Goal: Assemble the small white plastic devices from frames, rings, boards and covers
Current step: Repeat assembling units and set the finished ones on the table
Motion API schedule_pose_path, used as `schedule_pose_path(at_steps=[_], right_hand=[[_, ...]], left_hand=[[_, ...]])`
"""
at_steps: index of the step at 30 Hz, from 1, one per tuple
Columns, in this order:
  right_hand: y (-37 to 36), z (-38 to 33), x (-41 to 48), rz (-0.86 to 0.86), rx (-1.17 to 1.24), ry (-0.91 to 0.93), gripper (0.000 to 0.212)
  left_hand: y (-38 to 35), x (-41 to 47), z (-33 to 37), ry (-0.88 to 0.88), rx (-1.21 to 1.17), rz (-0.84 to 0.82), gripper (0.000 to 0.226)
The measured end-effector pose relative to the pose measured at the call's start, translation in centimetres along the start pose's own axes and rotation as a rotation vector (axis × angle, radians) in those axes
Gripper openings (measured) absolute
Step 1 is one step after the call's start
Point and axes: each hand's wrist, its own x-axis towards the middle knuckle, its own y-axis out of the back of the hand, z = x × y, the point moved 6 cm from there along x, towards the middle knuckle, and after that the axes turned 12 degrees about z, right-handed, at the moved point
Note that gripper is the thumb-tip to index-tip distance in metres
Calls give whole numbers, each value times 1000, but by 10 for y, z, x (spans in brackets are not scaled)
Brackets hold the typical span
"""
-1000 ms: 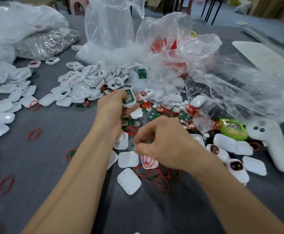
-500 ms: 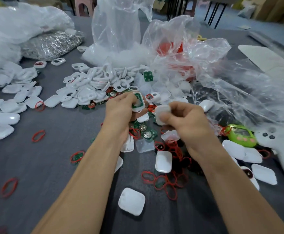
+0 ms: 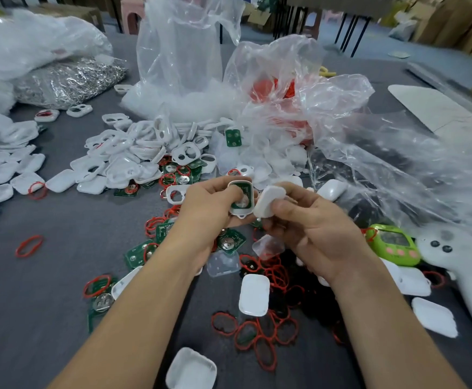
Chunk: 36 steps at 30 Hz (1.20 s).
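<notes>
Left hand [image 3: 206,211] grips the frame [image 3: 240,212] with its board [image 3: 243,190], right hand [image 3: 316,231] pinches a cover [image 3: 268,204] just beside it: pressed on tilted, it could jam or slip free.

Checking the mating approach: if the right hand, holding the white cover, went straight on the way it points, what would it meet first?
Likely the frame with the green board in the left hand. The right hand holds its white cover right beside it; depth is unclear from one view.
</notes>
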Motion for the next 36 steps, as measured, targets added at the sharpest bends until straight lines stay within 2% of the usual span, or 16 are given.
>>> schedule_pose_path(at_steps=[3,7,12,17,20,24,36], right_hand=[[2,-3,3,27,-200,136,21],[3,-7,3,45,-266,236,25],[4,-4,2,47,-330,245,32],[7,-4,1,106,-329,168,21],[14,-8,6,216,-318,205,22],[18,-13,6,263,-285,265,25],[3,-14,2,262,-418,437,31]], left_hand=[[-2,-2,0,-15,6,-19,26],[-3,-5,1,-38,24,-40,26],[-4,-6,0,-43,55,-49,28],[-3,-6,0,-27,48,-29,27],[-3,-6,-1,-10,29,-22,27],[-3,-5,-3,12,15,-27,26],[-14,-16,-2,142,-108,-150,29]])
